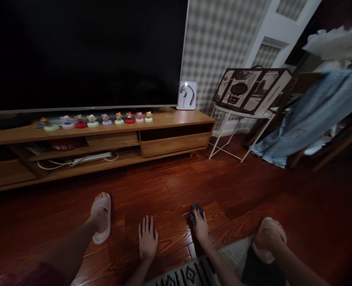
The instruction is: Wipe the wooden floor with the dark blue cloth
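On the reddish wooden floor (152,194), my left hand (147,240) lies flat, palm down, with its fingers apart and nothing in it. To its right, my right hand (200,228) has its fingers over a small black object with teal edges (197,207), which rests on the floor. The object looks rounded like a computer mouse or a toy car; the fingers cover part of it, so I cannot tell which.
My slippered feet stand on either side, the left slipper (106,222) and the right slipper (265,246). A patterned rug (190,272) lies below. Ahead is a wooden TV cabinet (176,145) with several small figurines (119,118). A white side table (240,113) bears a case (243,89).
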`<state>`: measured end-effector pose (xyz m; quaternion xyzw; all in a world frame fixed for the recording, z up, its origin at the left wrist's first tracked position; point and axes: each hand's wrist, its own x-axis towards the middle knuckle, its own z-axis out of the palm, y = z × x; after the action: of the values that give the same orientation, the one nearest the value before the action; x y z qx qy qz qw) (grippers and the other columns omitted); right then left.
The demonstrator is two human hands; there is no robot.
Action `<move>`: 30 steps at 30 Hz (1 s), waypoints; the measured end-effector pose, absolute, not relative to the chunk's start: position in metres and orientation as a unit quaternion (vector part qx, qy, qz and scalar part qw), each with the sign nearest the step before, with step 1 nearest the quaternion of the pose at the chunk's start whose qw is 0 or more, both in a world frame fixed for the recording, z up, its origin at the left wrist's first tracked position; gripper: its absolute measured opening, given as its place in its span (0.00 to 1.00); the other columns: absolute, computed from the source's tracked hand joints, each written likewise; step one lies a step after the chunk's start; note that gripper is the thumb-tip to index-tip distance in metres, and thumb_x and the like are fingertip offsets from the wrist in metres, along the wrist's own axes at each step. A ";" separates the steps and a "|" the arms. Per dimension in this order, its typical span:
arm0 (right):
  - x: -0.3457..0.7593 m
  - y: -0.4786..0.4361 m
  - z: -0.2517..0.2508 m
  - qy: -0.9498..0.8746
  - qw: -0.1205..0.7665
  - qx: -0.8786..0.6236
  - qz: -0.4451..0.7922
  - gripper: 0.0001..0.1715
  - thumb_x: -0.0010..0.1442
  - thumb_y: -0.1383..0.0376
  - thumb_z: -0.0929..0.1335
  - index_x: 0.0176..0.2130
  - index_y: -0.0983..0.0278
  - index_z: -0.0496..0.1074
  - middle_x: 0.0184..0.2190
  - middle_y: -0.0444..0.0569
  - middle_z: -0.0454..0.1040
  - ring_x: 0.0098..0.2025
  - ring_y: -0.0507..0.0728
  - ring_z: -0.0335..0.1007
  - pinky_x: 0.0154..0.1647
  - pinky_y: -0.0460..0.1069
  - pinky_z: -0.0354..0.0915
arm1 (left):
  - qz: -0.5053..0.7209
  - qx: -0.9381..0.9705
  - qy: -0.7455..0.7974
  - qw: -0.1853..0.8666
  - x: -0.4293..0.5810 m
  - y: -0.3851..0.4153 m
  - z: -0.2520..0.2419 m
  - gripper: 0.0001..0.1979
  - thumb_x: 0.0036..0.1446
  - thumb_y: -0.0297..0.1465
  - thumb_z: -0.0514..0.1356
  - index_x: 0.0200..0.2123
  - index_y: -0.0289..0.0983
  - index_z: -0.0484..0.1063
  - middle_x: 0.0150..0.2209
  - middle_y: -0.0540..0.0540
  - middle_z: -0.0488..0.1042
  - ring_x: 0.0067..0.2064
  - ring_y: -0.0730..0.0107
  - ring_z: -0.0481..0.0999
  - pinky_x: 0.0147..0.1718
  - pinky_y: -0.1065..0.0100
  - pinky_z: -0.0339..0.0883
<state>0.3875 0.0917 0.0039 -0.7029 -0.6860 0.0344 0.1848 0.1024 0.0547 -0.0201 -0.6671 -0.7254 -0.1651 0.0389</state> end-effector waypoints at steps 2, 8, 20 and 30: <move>0.388 0.090 -0.005 -0.692 0.214 -0.689 0.033 0.52 0.50 0.81 0.59 0.71 0.59 0.55 0.62 0.51 0.72 0.67 0.59 0.62 0.71 0.60 0.54 | -0.162 -0.666 -0.727 0.038 0.103 0.054 -0.018 0.29 0.64 0.32 0.46 0.68 0.37 0.59 0.71 0.42 0.57 0.71 0.58 0.57 0.71 0.48 0.48; 0.375 0.095 -0.022 -0.674 0.245 -0.696 0.042 0.51 0.48 0.80 0.59 0.69 0.60 0.59 0.70 0.51 0.60 0.73 0.60 0.49 0.72 0.62 0.51 | -0.162 -0.664 -0.728 0.051 0.103 0.053 -0.018 0.29 0.64 0.32 0.46 0.68 0.39 0.58 0.71 0.43 0.58 0.72 0.60 0.57 0.71 0.49 0.48; 0.312 0.051 -0.030 -0.870 0.156 -0.454 0.109 0.47 0.56 0.80 0.58 0.70 0.55 0.57 0.72 0.49 0.52 0.74 0.56 0.44 0.71 0.60 0.54 | -0.180 -0.664 -0.725 0.037 0.102 0.054 -0.018 0.29 0.64 0.33 0.47 0.68 0.39 0.59 0.71 0.43 0.58 0.72 0.60 0.56 0.71 0.49 0.47; 0.526 0.076 0.012 -0.760 0.120 -0.621 0.150 0.40 0.58 0.76 0.55 0.65 0.60 0.67 0.70 0.50 0.59 0.73 0.54 0.48 0.72 0.57 0.49 | -0.189 -0.662 -0.725 0.014 0.104 0.052 -0.008 0.30 0.64 0.31 0.47 0.68 0.38 0.58 0.71 0.41 0.58 0.72 0.59 0.56 0.71 0.48 0.47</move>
<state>0.5263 0.0759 0.0122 -0.6205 -0.7602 0.1500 0.1203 0.1037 0.0518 -0.0082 -0.6625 -0.7248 -0.1888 0.0136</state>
